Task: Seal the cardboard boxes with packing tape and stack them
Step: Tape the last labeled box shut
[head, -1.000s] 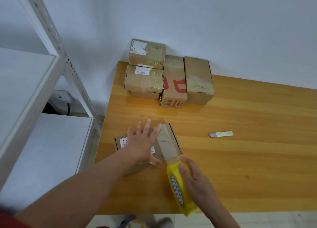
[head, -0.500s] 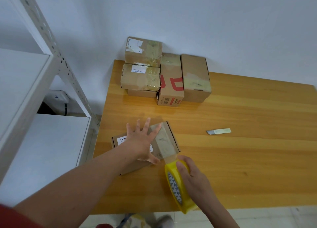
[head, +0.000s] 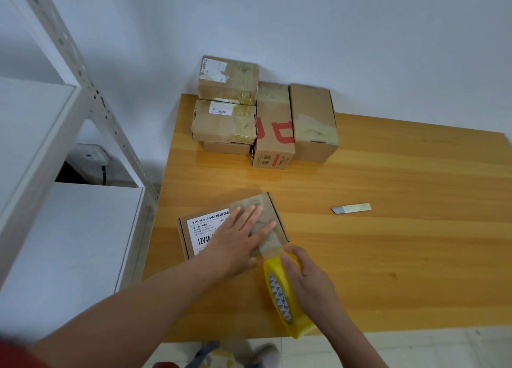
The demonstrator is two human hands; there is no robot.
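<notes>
A flat cardboard box (head: pixel 194 237) with a white printed label lies near the table's front left. A strip of clear tape (head: pixel 266 215) runs across its right end, still joined to the yellow tape roll (head: pixel 279 293). My left hand (head: pixel 238 237) lies flat on the box, its straight fingers pressing the tape down. My right hand (head: pixel 307 281) grips the roll just off the box's near right corner. Several sealed boxes (head: pixel 227 121) are piled at the table's far left corner against the wall.
A small knife blade (head: pixel 350 208) lies on the wooden table (head: pixel 388 243) to the right of the box. A white metal shelf rack (head: pixel 55 146) stands close along the table's left side. The wall is right behind the pile.
My left hand has slid to the right over the box, and its spread fingers have closed together onto the tape. The box label is now uncovered. My right hand keeps holding the roll.
</notes>
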